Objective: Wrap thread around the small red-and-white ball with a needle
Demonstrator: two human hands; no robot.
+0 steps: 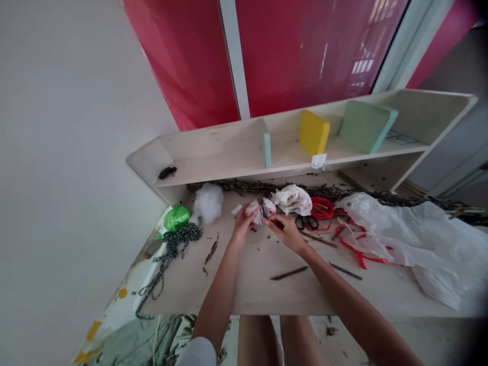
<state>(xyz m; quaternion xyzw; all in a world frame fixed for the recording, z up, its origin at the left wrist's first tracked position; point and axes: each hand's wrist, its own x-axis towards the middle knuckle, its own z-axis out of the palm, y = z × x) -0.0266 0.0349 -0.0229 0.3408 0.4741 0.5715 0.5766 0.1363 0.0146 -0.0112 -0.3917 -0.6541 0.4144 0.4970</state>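
A small round bundle [260,209], whitish with red patches and a dark band around it, is between my two hands above the white desk. My left hand [242,224] is closed around its left side. At its lower right edge, the fingers of my right hand [286,232] are pinched together by the dark band; exactly what lies between the fingertips is hard to see. Crumpled white paper [293,200] sits right behind the bundle. Black-handled scissors [307,222] lie close to my right hand.
Red ribbon [322,208] and a clear plastic bag [430,239] cover the right. White stuffing [208,203], a green shiny ball [177,218] and dark patterned cord [179,239] lie left. Dry twigs [288,273] are scattered in front. A shelf [217,160] runs along the back.
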